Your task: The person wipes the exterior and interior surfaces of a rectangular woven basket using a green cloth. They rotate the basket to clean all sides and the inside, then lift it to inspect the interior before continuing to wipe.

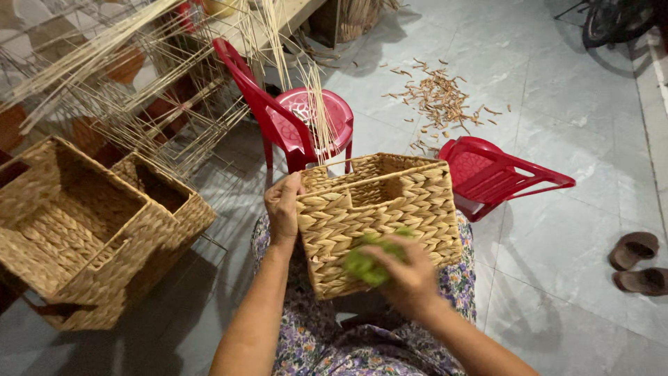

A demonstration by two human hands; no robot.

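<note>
A square woven straw basket point(390, 209) rests on my lap, its open top facing away and a handle slot in its near wall. My left hand point(283, 206) grips the basket's left corner at the rim. My right hand point(405, 278) presses a green, blurred soft thing, like a cloth or sponge point(367, 263), against the basket's near wall. Long pale reeds point(316, 104) stick up behind the basket.
Two larger woven baskets point(83, 230) lie on the floor at left beside wire frames and reed bundles point(139, 90). A red plastic chair point(292, 118) stands ahead, another red chair point(497, 174) lies tipped at right. Straw scraps point(438, 97) litter the tiles; brown sandals point(637, 261) sit far right.
</note>
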